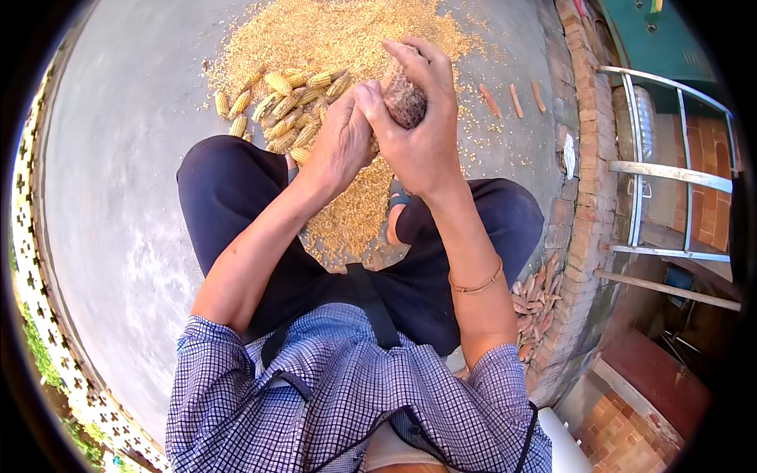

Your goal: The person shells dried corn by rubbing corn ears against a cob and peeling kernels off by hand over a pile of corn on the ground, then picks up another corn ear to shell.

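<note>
My right hand (pixel 422 118) is wrapped round a corn cob (pixel 405 101) whose lower end looks dark and bare of kernels. Close against it on the left, my left hand (pixel 344 140) is closed, its thumb side touching the right thumb; what its fingers hold is hidden. Behind and left of the hands lies a pile of yellow corn ears (pixel 285 110). Loose kernels (pixel 339 35) are spread over the ground beyond, and more kernels (pixel 344 225) lie between my legs.
Several bare cobs (pixel 516 101) lie to the right on the grey floor (pixel 118 197). A heap of cobs (pixel 539 303) rests by my right knee, beside a low brick edge (pixel 591 181). A metal railing (pixel 670 170) stands farther right.
</note>
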Demonstrator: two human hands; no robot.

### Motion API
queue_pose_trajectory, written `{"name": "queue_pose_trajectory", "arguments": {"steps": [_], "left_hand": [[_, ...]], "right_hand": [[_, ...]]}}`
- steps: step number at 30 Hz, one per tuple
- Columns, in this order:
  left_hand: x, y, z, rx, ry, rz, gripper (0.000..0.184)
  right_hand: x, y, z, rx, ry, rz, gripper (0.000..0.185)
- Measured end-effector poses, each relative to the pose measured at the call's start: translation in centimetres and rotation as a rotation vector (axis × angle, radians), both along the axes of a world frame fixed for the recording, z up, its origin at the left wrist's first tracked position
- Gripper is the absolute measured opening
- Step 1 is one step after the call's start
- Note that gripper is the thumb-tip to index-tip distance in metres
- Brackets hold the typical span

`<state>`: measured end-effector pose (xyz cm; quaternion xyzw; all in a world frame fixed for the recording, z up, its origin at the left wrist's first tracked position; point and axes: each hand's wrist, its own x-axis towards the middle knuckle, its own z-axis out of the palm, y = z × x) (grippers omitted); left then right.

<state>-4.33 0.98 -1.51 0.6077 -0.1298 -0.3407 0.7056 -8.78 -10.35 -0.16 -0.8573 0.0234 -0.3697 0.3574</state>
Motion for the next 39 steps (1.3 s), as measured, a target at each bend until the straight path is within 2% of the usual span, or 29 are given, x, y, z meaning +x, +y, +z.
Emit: {"name": "queue_pose_trajectory", "arguments": {"steps": [3, 4, 7, 8, 11, 12, 15, 16, 19, 20, 23, 24, 26, 27, 28, 29, 30, 31, 32, 33, 34, 36, 39], "left_hand": [[-1.4, -0.2, 0.0, 0.014, -0.122, -0.070, 0.045], [-2.1, 0.1, 0.9, 0.069, -0.059, -0.073, 0.044], [-2.3, -0.7, 2.0, -0.077, 0.327, 0.015, 0.049], [-1.2, -0.3, 0.9, -0.164, 0.393, -0.117, 0.048], [0.5, 0.4, -0.4, -0.317, 0.644, -0.213, 0.046], [0.3, 0.1, 0.6, -0.263, 0.693, -0.126, 0.047], [0.2, -0.1, 0.9, -0.262, 0.697, -0.099, 0.046], [0.3, 0.0, 0.2, -0.280, 0.672, -0.102, 0.046], [0.8, -0.2, 1.0, -0.267, 0.554, -0.062, 0.044], [0.0, -0.8, 1.7, -0.142, 0.471, 0.147, 0.042], [-0.3, -1.0, 0.0, -0.291, 0.207, 0.055, 0.044], [0.5, -0.5, -2.8, -0.279, 0.116, -0.081, 0.043], [0.3, -0.3, -2.7, -0.108, -0.444, -0.059, 0.044], [0.1, -0.2, -1.9, -0.018, -0.384, -0.087, 0.042], [0.0, -0.2, -1.1, 0.073, -0.325, -0.117, 0.040], [-0.1, -0.2, -0.3, 0.164, -0.268, -0.150, 0.039], [-0.7, 0.2, 0.1, 0.166, -0.324, -0.183, 0.039], [-0.6, 0.2, -0.2, 0.054, -0.231, -0.225, 0.037], [-0.5, 0.2, -0.6, -0.053, -0.130, -0.267, 0.035], [-0.4, 0.2, -1.0, -0.152, -0.024, -0.309, 0.033], [1.2, 0.0, -2.9, -0.492, 0.286, -0.449, 0.033], [1.9, 0.5, -4.9, -0.598, 0.571, -0.397, 0.041], [0.2, -0.7, -0.3, -0.260, 0.568, -0.021, 0.038]], "right_hand": [[0.5, -0.1, -0.9, 0.305, 0.106, -0.271, 0.029], [0.8, -0.4, -0.6, 0.512, 0.126, -0.244, 0.017], [1.4, -1.1, -0.2, 0.680, -0.026, -0.100, 0.016], [0.9, -1.3, 0.5, 0.745, 0.103, -0.128, 0.018], [0.0, -2.0, 0.6, 1.084, 0.099, 0.016, 0.018], [-0.4, -2.2, 1.1, 1.112, 0.148, 0.050, 0.021], [-0.9, -1.5, 1.5, 1.015, 0.169, 0.067, 0.025], [-1.1, -1.5, 1.3, 0.999, 0.193, 0.111, 0.044], [-0.9, -0.5, 0.3, 0.819, 0.207, 0.128, 0.049], [-0.8, -0.2, 0.2, 0.490, 0.200, 0.096, 0.055], [-0.7, 1.6, -0.3, 0.272, 0.187, -0.018, 0.052], [-0.5, 1.9, -0.2, 0.272, 0.159, -0.064, 0.044], [-0.2, 2.1, 0.0, 0.180, 0.185, -0.133, 0.044], [-0.1, 2.0, 0.1, 0.129, 0.198, -0.170, 0.044], [0.4, 1.8, -0.7, 0.088, 0.051, -0.286, 0.032], [0.5, 1.3, -0.6, 0.159, 0.097, -0.295, 0.029], [0.5, 0.8, -0.3, 0.233, 0.146, -0.301, 0.026], [0.5, 0.5, -0.2, 0.306, 0.200, -0.298, 0.024], [0.8, 0.2, -1.1, 0.274, 0.075, -0.296, 0.024], [0.7, 0.1, -0.6, 0.462, 0.101, -0.228, 0.026], [0.5, -0.2, 0.2, 0.652, 0.129, -0.157, 0.027], [0.3, -1.1, 0.3, 0.942, 0.074, -0.053, 0.031], [-0.4, -1.8, 0.9, 1.046, 0.070, -0.015, 0.033]]}}
